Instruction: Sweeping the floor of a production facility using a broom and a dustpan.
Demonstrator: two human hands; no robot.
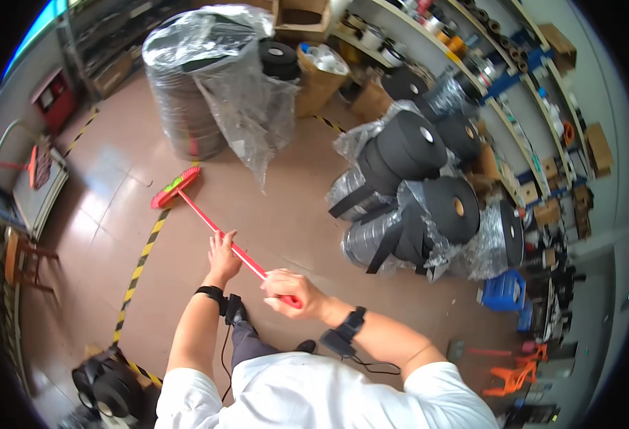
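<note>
A push broom with a red handle [250, 263] slants from my body toward the far left. Its red head [175, 187], with a bright green patch, rests on the brown floor by a yellow-and-black tape line. My right hand [291, 289] is wrapped around the handle close to its near end, and the tip pokes out below the fist. Farther down the shaft my left hand [223, 257] holds the handle, its thumb and fingers on either side. Black bands with cables circle both wrists.
Beyond the broom head stands a tall plastic-wrapped roll stack [193, 93]. Black rolls [411, 146] in torn film crowd the right, before loaded shelves [472, 71]. A cart [39, 189] and a wooden stool [28, 261] stand left; more black rolls [107, 386] lie near left.
</note>
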